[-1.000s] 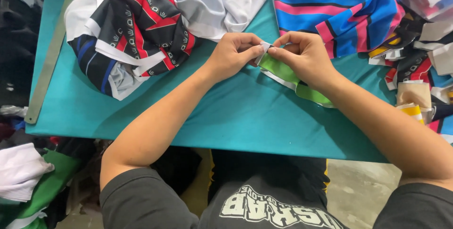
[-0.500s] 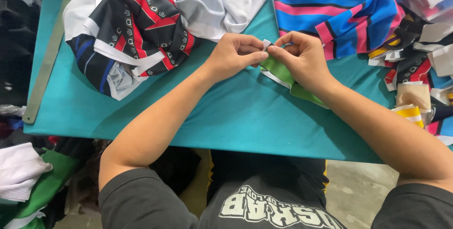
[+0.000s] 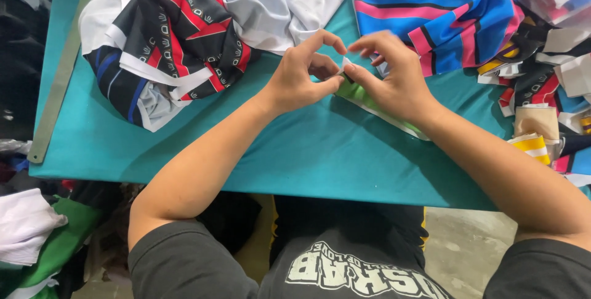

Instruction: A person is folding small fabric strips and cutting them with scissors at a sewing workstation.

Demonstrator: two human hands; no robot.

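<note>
**Pinching a green strip over the teal table**

Pinching from both sides, the left hand (image 3: 300, 80) and right hand (image 3: 394, 80) meet at the white end of a green fabric strip (image 3: 363, 99), fingertips closed on it. The strip trails down-right under the right wrist, lying on the teal table (image 3: 308, 151). A black, red and white garment (image 3: 175, 40) lies to the left (crumpled), a blue and pink striped garment (image 3: 443, 12) to the right.
</note>
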